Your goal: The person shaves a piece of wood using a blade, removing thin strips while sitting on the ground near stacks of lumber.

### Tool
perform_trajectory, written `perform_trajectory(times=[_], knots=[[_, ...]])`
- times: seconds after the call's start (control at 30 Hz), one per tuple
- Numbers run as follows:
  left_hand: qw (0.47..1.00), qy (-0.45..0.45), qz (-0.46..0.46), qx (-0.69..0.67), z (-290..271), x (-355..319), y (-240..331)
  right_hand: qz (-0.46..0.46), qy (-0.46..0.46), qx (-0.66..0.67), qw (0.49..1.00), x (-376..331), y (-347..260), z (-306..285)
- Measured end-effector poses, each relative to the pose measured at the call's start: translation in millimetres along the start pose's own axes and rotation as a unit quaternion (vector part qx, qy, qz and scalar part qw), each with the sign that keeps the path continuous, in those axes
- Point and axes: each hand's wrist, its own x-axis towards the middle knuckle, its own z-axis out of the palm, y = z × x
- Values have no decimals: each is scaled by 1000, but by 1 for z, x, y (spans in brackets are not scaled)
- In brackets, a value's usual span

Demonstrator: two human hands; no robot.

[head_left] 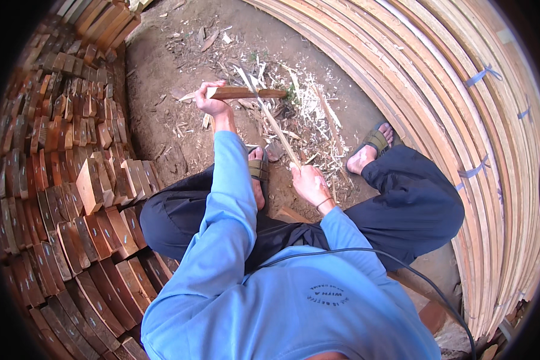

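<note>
My left hand (213, 103) is closed round one end of a flat, brown, blade-shaped piece (237, 92), which points right. Whether it is a knife blade or wood, I cannot tell. A thin pale wooden stick (275, 125) slants up and left from my right hand (311, 185), whose fingers are wrapped round its near end. The stick crosses the brown piece close to its far end, and split slivers show at the stick's upper tip. Pale wood shavings (311, 113) lie heaped on the ground just beyond my hands.
Stacked cut wooden blocks (60, 198) form a wall on my left. Long boards (462, 120), tied with blue strips (483, 75), curve along the right. My sandalled feet (369, 149) stand on bare dirt (156, 54). A black cable (426, 279) runs across my shirt.
</note>
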Motion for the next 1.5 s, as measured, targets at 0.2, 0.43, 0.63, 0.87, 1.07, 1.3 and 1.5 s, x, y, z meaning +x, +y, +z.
perform_trajectory(times=[0.2,0.43,0.63,0.87,1.07,1.3,1.5], knots=[[1000,-7,-7,13,2,0,-3,-63,92,42,993,-2,-13,-2],[1000,-2,-6,21,7,2,-3,-30,33,18,999,-7,-24,-13],[1000,-18,-7,-10,2,2,-3,-18,28,-19,999,4,-3,4],[999,-25,16,-10,1,1,-5,3,5,-25,1000,4,-1,5],[1000,-6,-3,14,5,4,-6,-41,53,36,997,1,-18,-2],[1000,8,-11,-8,2,6,-6,-29,21,-23,999,5,-17,-12],[1000,-11,0,8,4,3,-4,-3,-12,-24,1000,2,2,3]])
